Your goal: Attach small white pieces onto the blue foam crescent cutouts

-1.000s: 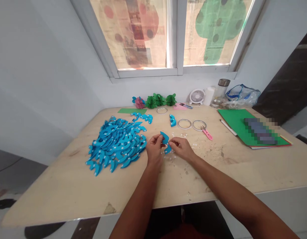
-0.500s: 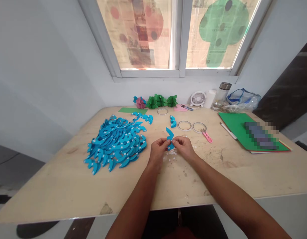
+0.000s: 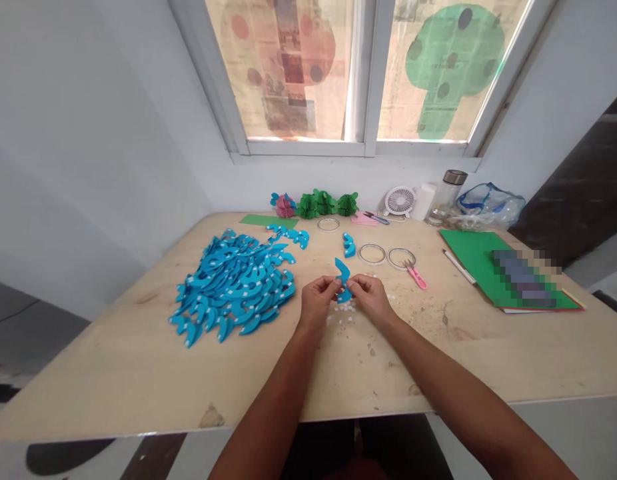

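Observation:
Between my two hands is a curved blue paper piece [image 3: 343,269], its upper end pointing up and away from me. My left hand [image 3: 319,297] pinches its left side, and my right hand [image 3: 369,295] pinches its right side; the fingertips nearly meet and cover its middle. Small white paper squares [image 3: 345,307] are scattered on the wood just below. Beyond the hands lies a small blue paper stack [image 3: 348,245] with white squares on it. To the left spreads a big heap of blue curved paper pieces [image 3: 238,283], dotted with white squares.
Tape rolls [image 3: 372,253] and pink-handled thread snips [image 3: 417,275] lie right of the hands. Green sheets [image 3: 473,257] with a blurred object on top and a white pen [image 3: 458,265] are farther right. Along the wall stand green paper ornaments [image 3: 322,203], a fan [image 3: 400,201] and a bottle [image 3: 446,197].
Both hands keep their pinch on the blue paper piece, with barely any finger movement. The whole view has shifted slightly.

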The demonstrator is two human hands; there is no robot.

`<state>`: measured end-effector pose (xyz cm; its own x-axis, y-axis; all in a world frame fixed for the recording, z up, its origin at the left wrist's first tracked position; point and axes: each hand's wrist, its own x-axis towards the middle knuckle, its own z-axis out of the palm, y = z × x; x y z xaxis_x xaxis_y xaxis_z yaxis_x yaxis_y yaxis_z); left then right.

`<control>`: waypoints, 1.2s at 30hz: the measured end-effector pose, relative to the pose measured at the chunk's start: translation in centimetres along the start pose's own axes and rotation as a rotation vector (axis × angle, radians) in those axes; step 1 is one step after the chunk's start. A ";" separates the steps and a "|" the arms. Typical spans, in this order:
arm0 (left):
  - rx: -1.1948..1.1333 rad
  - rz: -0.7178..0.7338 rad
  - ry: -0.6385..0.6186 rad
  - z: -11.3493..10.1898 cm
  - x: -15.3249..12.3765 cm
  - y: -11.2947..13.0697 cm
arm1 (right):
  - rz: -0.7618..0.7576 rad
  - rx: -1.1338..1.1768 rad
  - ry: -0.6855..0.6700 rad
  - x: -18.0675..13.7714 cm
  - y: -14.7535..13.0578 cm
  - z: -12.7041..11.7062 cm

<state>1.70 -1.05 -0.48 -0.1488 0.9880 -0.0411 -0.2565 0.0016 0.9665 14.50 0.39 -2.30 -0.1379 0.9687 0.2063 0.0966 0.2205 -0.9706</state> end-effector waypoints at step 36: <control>0.106 0.069 0.026 0.4 -0.3 0.2 | -0.234 -0.578 -0.057 -0.5 -0.5 0.0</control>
<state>2.07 -1.30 -0.22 -0.1875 0.9820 0.0211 -0.1427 -0.0485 0.9886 14.49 -0.16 -1.92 -0.2706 0.8834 0.3827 0.5732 0.4672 -0.6732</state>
